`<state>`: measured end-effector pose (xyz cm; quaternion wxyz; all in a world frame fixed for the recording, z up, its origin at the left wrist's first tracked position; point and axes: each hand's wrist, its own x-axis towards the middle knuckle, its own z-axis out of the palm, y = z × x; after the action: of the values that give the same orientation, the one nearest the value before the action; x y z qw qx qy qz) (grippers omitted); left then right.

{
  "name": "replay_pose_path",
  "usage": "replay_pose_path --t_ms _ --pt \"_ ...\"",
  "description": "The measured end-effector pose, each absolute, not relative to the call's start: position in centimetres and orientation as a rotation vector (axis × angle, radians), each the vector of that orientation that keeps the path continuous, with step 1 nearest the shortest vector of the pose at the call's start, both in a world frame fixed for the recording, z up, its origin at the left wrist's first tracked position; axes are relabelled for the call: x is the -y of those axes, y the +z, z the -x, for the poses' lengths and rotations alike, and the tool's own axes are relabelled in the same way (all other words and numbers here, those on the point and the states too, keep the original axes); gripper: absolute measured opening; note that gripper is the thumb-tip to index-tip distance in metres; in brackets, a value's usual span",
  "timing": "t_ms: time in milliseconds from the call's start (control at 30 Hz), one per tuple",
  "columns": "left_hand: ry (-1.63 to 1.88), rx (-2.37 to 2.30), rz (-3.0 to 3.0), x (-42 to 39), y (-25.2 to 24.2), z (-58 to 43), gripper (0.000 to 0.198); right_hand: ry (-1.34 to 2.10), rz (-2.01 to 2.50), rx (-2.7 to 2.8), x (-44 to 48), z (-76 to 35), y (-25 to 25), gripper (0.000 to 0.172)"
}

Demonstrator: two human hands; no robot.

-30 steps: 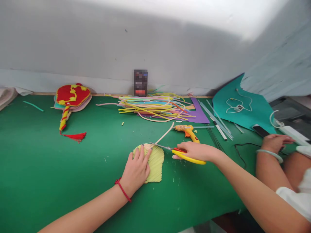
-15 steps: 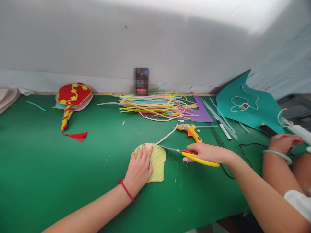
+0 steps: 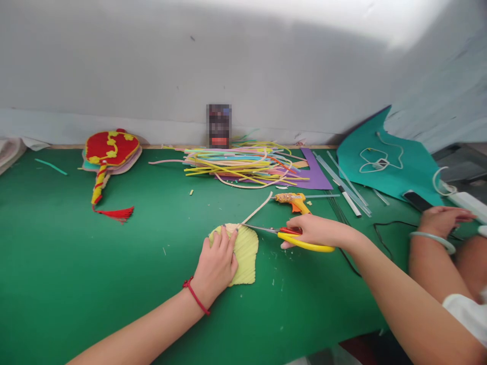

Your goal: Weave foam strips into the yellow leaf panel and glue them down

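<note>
My left hand (image 3: 216, 259) lies palm down with its fingers stretched over a yellow-green ribbed piece (image 3: 245, 256), pressing it on the green table. A pale cream strip (image 3: 259, 208) rises from the piece's top edge by my fingertips, its free end near the glue gun's nozzle. In my right hand (image 3: 317, 230) is a pair of scissors (image 3: 310, 245) with yellow and red handles. Their blades point left and reach the strip where it leaves the piece. Just beyond my right hand rests a yellow glue gun (image 3: 294, 201).
Behind lie a heap of coloured strips (image 3: 236, 165) and purple sheet (image 3: 319, 175). A red and yellow fan (image 3: 112, 149) with a tassel is at left. Glue sticks (image 3: 344, 185), a marker (image 3: 350, 200) and teal sheet (image 3: 384, 177) lie right, near another person's hand (image 3: 441, 223).
My right hand has moved the scissors left and slightly up, bringing the blades to the strip's base. The strip's free end has shifted slightly. My left hand stays on the piece.
</note>
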<state>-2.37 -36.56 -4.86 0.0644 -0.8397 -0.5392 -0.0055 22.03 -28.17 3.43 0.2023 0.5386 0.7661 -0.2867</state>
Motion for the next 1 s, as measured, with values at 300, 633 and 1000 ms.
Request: replay_pose_path --t_ms 300,633,1000 --pt "-0.048 1.638 2.538 36.4 -4.76 2.28 0.05 -0.818 -1.521 -2.124 28.03 -22.11 3.29 0.057" --pt "-0.039 1.629 2.539 36.31 -4.8 2.39 0.05 -0.857 -1.487 -2.115 28.29 -22.0 3.65 0.055" --pt "-0.076 1.628 2.537 36.36 -4.85 2.38 0.049 -0.839 -1.479 -2.163 28.15 -21.94 3.44 0.055"
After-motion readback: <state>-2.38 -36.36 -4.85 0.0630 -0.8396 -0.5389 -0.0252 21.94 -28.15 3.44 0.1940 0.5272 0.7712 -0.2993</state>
